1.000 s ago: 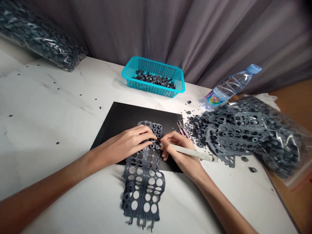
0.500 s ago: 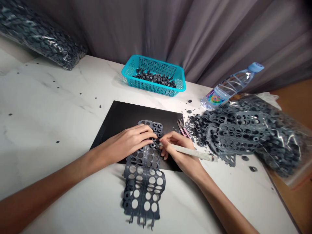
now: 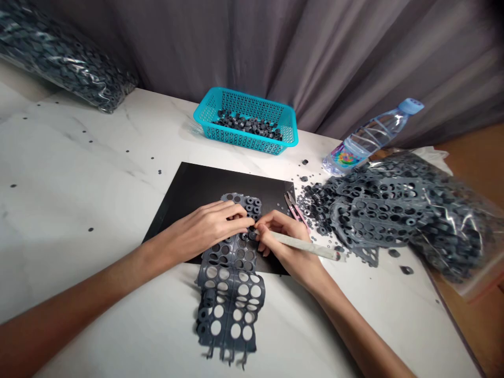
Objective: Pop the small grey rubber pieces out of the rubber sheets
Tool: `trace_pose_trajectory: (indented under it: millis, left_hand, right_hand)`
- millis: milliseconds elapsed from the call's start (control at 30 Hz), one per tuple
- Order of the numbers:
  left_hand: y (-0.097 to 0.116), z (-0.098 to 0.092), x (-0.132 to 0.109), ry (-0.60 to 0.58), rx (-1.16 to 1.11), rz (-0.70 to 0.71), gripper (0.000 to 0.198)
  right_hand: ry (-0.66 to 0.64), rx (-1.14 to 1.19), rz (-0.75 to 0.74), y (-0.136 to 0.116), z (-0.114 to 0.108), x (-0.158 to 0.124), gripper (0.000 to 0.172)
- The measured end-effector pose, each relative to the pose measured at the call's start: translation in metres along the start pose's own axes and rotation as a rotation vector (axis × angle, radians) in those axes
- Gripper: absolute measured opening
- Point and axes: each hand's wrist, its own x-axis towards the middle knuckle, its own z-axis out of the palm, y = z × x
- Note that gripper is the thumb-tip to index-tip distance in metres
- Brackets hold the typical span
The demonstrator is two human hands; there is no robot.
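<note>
A dark grey perforated rubber sheet point(image 3: 224, 310) lies lengthwise, its far part on a black board point(image 3: 197, 184) and its near part rippled on the table. Some of its holes hold small rubber rings point(image 3: 254, 206); many are open. My left hand point(image 3: 212, 226) rests across the sheet, fingers bent and closed on its raised rings near the right edge. In my right hand point(image 3: 289, 236) is a pale, pen-like tool point(image 3: 303, 245), gripped between thumb and fingers. Its tip meets the sheet beside my left fingertips; the exact contact is hidden by the fingers.
Pink-handled snips point(image 3: 296, 211) lie at the board's right edge. Beyond are a pile of loose rubber bits point(image 3: 318, 207), stripped sheets point(image 3: 381, 215), a clear bag point(image 3: 460, 236) and a water bottle point(image 3: 364, 136). A turquoise basket point(image 3: 248, 144) holds rings; a filled bag point(image 3: 71, 68) sits back left.
My left fingers have curled in slightly closer to the tool tip, and the right hand has shifted a little. The whole view has drifted slightly.
</note>
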Motion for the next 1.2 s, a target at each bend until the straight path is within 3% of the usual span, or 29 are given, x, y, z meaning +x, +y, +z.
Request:
trace_pose_trajectory:
  millis: [100, 167, 233, 333, 400, 467, 600, 733, 1200]
  left_hand:
    - [0.000, 0.007, -0.001, 0.021, 0.021, 0.018, 0.030]
    - [0.004, 0.007, 0.002, 0.119, -0.083, -0.001, 0.030]
    - [0.007, 0.000, 0.006, 0.329, -0.304, -0.131, 0.022]
    - [0.008, -0.021, 0.013, 0.669, -0.767, -0.448, 0.014]
    - [0.004, -0.033, 0.014, 0.715, -1.024, -0.556, 0.020]
    - [0.000, -0.037, 0.012, 0.651, -1.207, -0.629, 0.022]
    - [0.003, -0.025, 0.008, 0.381, -1.446, -0.722, 0.025]
    - [0.013, -0.015, 0.009, 0.199, -1.536, -0.773, 0.031]
    - [0.015, -0.004, 0.008, 0.180, -1.565, -0.751, 0.042]
  right_hand:
    - [-0.010, -0.048, -0.012, -0.002, 0.001, -0.002, 0.016]
    - [0.000, -0.098, -0.015, -0.003, 0.002, -0.003, 0.015]
    - [0.010, -0.092, -0.004, -0.001, 0.002, -0.003, 0.015]
    - [-0.013, 0.062, 0.038, 0.004, 0.000, 0.000, 0.016]
    - [-0.029, 0.169, 0.047, 0.008, -0.004, 0.004, 0.018]
    - [0.013, 0.232, 0.017, 0.010, -0.009, 0.007, 0.020]
    - [0.158, 0.276, -0.033, 0.009, -0.014, 0.011, 0.023]
    - [0.151, 0.223, -0.018, 0.006, -0.010, 0.010, 0.030]
    - [0.107, 0.105, -0.023, 0.014, -0.008, 0.007, 0.032]
